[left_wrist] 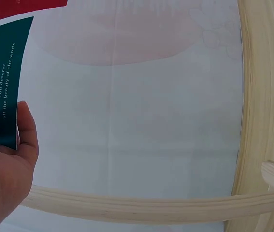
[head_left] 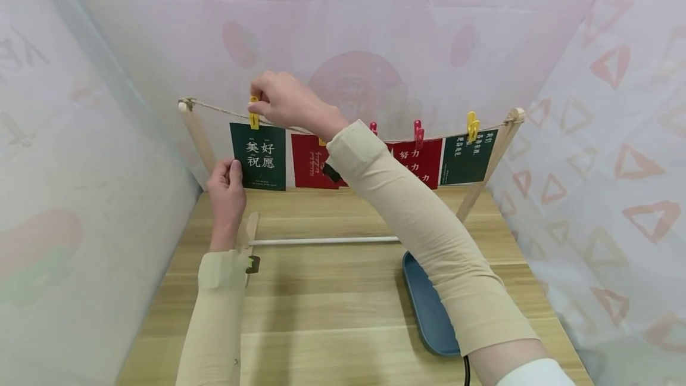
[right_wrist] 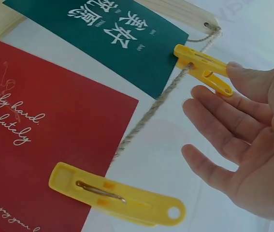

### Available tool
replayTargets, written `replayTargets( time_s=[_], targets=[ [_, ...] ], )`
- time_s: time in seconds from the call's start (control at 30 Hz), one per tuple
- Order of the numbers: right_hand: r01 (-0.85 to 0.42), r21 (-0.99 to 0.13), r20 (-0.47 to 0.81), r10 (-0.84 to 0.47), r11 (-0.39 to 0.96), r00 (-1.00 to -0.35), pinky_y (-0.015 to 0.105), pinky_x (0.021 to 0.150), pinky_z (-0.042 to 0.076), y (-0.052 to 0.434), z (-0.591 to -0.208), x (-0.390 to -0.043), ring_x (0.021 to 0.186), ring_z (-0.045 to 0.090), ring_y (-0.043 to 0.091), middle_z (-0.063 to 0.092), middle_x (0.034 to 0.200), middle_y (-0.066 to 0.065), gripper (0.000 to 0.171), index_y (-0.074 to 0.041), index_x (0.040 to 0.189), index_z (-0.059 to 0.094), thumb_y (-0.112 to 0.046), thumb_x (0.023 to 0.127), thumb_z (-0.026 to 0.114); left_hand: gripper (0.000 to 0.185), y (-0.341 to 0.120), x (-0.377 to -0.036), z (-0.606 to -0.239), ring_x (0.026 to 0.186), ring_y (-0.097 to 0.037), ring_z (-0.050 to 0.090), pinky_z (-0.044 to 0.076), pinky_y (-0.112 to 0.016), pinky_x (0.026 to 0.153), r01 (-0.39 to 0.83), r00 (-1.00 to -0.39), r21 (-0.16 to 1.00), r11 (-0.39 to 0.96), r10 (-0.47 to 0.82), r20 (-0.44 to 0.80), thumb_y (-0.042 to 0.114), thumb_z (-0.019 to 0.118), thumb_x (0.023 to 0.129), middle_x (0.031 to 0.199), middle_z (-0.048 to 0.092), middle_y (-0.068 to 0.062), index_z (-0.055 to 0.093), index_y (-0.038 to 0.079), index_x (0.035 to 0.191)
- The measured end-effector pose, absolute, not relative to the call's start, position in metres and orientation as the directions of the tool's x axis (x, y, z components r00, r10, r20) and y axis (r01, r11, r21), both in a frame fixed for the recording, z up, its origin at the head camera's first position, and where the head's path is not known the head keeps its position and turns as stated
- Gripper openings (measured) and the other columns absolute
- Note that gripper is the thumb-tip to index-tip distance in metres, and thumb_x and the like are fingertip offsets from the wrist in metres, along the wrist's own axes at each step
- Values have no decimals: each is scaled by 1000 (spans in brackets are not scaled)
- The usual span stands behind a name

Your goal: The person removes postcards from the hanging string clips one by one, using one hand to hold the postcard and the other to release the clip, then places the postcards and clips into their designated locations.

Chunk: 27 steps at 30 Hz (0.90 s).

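Cards all hang pegged upper centre; I see my right hand [head_left: 281,102] pinching the yellow clip [head_left: 253,113] on the green card [head_left: 259,156], left hand [head_left: 226,190] pinching its edge.

A blue tray [head_left: 423,308] lies on the wooden bench [head_left: 321,314], right of centre. On the string, right of the dark green card: two red cards [head_left: 311,162], a second green card [head_left: 465,156], two red pegs [head_left: 417,131] and a yellow peg [head_left: 472,124]. Patterned sheeting [head_left: 616,136] encloses the area.
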State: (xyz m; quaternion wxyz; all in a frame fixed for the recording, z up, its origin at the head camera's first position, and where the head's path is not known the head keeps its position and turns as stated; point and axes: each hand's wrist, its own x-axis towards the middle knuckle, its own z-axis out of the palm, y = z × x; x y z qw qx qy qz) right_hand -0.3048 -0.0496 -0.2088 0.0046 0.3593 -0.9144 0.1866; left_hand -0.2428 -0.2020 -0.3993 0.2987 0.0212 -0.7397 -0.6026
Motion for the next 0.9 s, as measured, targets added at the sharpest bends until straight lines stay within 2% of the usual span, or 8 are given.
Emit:
replayTargets(
  time_s=[0.3,0.5,0.63,0.73,0.9],
  targets=[
    [-656,-343,209,-626,672,-751,19,70,41,-46,-205,-306,82,53,12,66,106,0,22,-12,110,69,-26,100,56,33,-214,-264,-427,84,-3,49,41,-13,73,327,-807,911,250,-429,407,21,47,104,91,54,14,58,-8,114],
    [-640,-370,252,-590,674,-767,20,60,32,-44,-198,-306,66,44,12,61,87,-1,20,-13,105,71,-25,100,56,32,-213,-258,-422,84,-3,50,42,-14,74,331,-805,914,233,-435,402,22,47,104,91,55,11,58,-7,113],
    [-631,-378,255,-579,677,-774,21,58,30,-41,-195,-303,62,40,11,58,83,-2,19,-14,103,71,-25,100,56,32,-206,-246,-411,83,-4,50,42,-14,74,323,-814,918,230,-426,394,19,48,104,92,57,5,57,-11,112],
    [-632,-388,266,-575,671,-774,21,59,31,-38,-193,-298,64,44,12,61,87,0,19,-13,102,71,-25,99,57,32,-206,-241,-409,82,-6,51,43,-13,72,300,-820,927,223,-436,371,20,48,103,91,58,4,59,-9,113],
    [-628,-404,306,-549,665,-778,19,66,40,-28,-191,-286,81,54,12,68,103,2,22,-10,111,67,-27,99,57,35,-212,-243,-414,80,-5,52,43,-11,69,243,-814,947,212,-487,317,27,50,102,89,59,11,62,-4,114]
  ],
)
